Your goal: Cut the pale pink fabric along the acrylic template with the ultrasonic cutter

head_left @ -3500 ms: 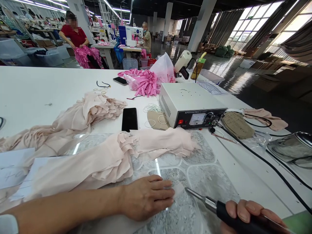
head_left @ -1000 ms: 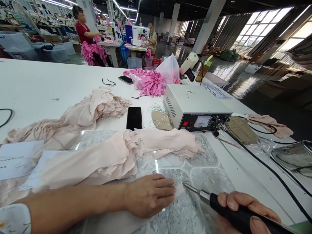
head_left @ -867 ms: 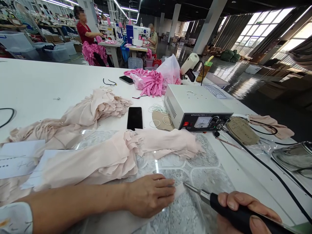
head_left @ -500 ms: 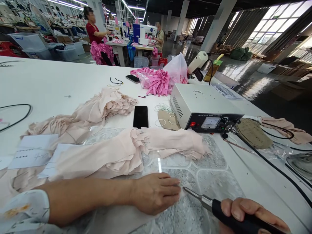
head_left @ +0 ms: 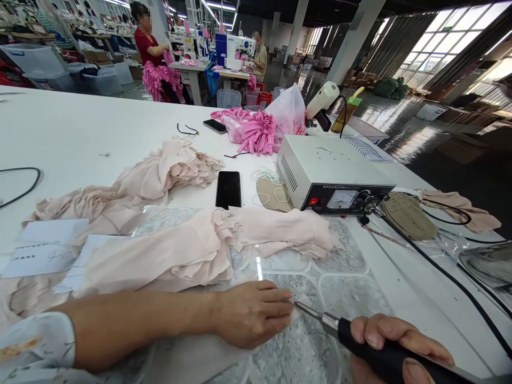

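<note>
My left hand (head_left: 252, 312) lies flat, fingers stretched out, pressing a small pale fabric piece (head_left: 298, 308) onto the clear sheet (head_left: 344, 277). My right hand (head_left: 396, 346) is wrapped round the black handle of a metal-tipped tool (head_left: 320, 319). Its tip touches the fabric right at my left fingertips. A black cable (head_left: 440, 269) runs from the tool to the white control box (head_left: 332, 173). Stacks of pale pink cut fabric (head_left: 208, 245) lie just beyond my left hand.
A black phone (head_left: 228, 189), thin rings (head_left: 264, 176) and a tan pattern piece (head_left: 410, 216) lie near the box. More pink fabric (head_left: 160, 173) is at left, bright pink strips (head_left: 256, 130) and a plastic bag (head_left: 288, 109) behind. Other people work at sewing tables (head_left: 200, 72) far back.
The tool tip has slid left, closer to my left fingertips, covering more of the small fabric piece. The view has shifted slightly; my left hand stays flat.
</note>
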A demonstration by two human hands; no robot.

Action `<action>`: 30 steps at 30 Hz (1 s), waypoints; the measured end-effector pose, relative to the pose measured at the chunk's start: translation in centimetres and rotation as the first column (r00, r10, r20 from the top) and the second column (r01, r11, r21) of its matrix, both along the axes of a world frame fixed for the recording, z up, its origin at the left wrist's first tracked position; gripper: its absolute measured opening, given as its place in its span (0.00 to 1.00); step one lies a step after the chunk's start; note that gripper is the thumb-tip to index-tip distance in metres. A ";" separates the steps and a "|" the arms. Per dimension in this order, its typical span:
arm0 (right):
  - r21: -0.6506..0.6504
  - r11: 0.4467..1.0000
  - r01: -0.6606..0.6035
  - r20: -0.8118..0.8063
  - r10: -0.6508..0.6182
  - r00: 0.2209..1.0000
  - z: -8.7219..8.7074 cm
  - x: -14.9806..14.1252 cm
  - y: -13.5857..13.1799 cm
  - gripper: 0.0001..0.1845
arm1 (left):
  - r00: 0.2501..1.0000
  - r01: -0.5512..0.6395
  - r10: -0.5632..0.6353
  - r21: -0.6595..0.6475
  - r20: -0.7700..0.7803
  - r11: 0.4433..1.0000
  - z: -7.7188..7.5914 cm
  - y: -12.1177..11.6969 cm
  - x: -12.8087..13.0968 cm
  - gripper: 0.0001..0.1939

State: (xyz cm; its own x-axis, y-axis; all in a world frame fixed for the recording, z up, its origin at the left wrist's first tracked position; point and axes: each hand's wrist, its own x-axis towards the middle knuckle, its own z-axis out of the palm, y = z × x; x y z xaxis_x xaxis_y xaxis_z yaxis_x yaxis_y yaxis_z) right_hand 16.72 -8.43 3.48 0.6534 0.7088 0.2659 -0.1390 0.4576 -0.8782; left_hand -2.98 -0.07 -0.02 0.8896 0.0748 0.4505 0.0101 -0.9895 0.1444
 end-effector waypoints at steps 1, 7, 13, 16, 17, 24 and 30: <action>-0.004 1.000 0.000 -0.007 0.000 1.000 0.0 0.0 0.0 0.07 | 1.000 -0.001 0.001 -0.002 0.000 1.000 0.0 0.0 0.0 0.11; 0.034 0.991 0.131 -0.111 -0.127 0.986 -1.0 1.1 -0.4 0.05 | 1.000 -0.005 0.004 -0.013 -0.025 1.000 -0.1 -0.1 0.0 0.10; 0.012 0.990 0.143 -0.079 -0.142 0.987 -0.6 1.2 -0.1 0.06 | 0.999 0.009 -0.010 -0.024 -0.047 1.000 0.3 0.1 0.0 0.13; 0.017 0.983 0.184 -0.057 -0.182 0.982 -0.2 0.9 0.2 0.05 | 0.999 0.007 -0.008 -0.017 -0.040 1.000 0.5 0.1 0.0 0.11; 0.024 0.981 0.190 -0.059 -0.189 0.980 -0.2 0.8 0.3 0.06 | 0.999 0.004 -0.004 -0.015 -0.035 1.000 0.5 0.1 0.0 0.11; 0.026 0.982 0.184 -0.080 -0.182 0.980 -0.3 1.0 0.5 0.06 | 0.999 0.002 -0.001 0.020 -0.039 1.000 0.3 0.1 -0.1 0.12; 0.042 0.993 0.114 -0.119 -0.108 0.987 0.0 0.7 -0.1 0.06 | 0.998 0.019 -0.020 -0.002 -0.066 1.000 0.1 0.2 -0.2 0.14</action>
